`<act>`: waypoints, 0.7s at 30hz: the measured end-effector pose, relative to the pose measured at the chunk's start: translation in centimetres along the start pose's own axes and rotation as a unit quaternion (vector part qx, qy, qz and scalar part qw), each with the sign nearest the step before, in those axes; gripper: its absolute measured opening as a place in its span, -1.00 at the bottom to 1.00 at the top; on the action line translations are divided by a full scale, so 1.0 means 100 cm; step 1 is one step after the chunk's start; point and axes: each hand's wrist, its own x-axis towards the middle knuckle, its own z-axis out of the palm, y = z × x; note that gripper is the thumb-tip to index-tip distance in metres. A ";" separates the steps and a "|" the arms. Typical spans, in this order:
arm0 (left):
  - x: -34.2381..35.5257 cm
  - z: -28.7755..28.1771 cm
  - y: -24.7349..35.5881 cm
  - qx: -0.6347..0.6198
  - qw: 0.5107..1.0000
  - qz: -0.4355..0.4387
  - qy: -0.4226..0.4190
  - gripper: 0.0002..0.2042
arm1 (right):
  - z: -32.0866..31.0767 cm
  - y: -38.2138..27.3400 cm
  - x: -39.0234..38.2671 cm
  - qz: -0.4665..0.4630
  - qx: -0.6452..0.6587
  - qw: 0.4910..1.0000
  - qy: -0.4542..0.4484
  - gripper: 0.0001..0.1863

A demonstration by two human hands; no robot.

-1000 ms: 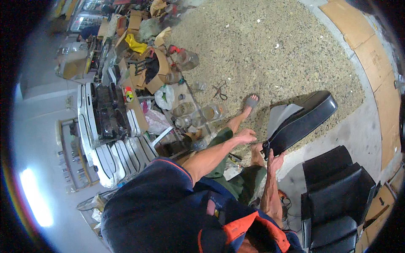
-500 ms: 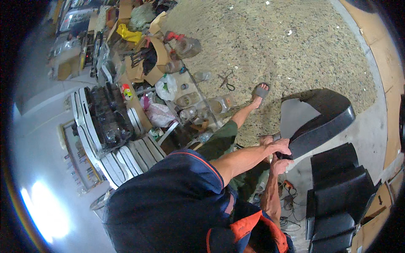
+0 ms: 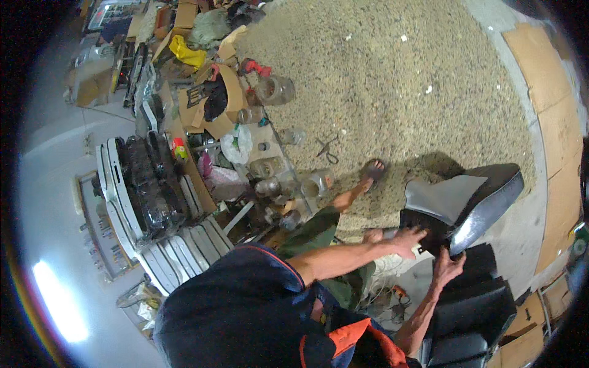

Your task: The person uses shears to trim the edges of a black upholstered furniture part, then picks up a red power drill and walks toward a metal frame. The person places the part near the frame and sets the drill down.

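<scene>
1. Two hands of ours are at one black padded seat, which is tilted ahead of us to the right, at the edge of the speckled floor.
2. Our left hand has its fingers spread at the seat's dark near end; we cannot tell how firmly it presses there.
3. Our right hand is curled, thumb and fingers gripping the seat's near lower corner.
4. We see a loose grey sheet over the seat's side.
5. Near our right forearm stand more black padded pieces; scissors lie beyond our sandalled foot.
</scene>
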 end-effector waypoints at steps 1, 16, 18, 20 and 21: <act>0.008 -0.005 0.021 0.011 1.000 -0.002 -0.012 0.19 | -0.003 -0.019 0.024 -0.052 0.051 0.997 0.029 -0.29; 0.143 -0.119 0.145 0.075 0.997 -0.001 0.023 0.40 | -0.049 -0.121 0.264 0.068 -0.072 0.995 -0.007 -0.31; 0.165 -0.125 0.161 0.055 0.996 0.041 0.053 0.43 | -0.045 -0.126 0.279 0.047 -0.096 0.994 0.000 -0.41; 0.193 -0.129 0.178 0.006 0.993 0.030 0.113 0.45 | -0.035 -0.137 0.287 -0.011 -0.132 0.990 0.042 -0.40; 0.204 -0.132 0.183 0.022 0.993 -0.011 0.117 0.45 | -0.033 -0.144 0.289 0.002 -0.183 0.983 0.035 -0.43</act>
